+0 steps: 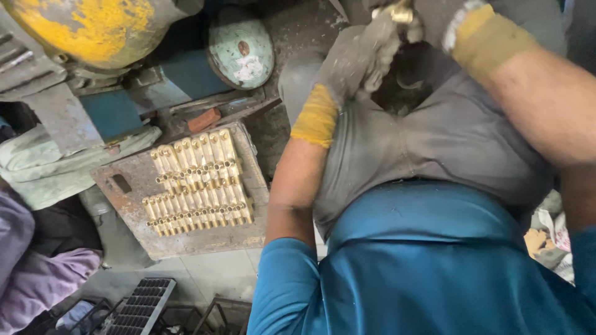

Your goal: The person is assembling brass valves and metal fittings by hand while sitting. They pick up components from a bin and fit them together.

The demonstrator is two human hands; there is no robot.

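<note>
Brass fitting (400, 12) is pinched between gloved left hand (366, 56) fingers (386, 34); right hand (481, 31) fingers hidden, grip unclear.

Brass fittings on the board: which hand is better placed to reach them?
Left. The left hand sits on the side of the brass fittings; the right hand is farther off beside a brass part.

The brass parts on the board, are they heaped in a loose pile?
No. The brass parts lie side by side in two neat rows on the flat board.
</note>
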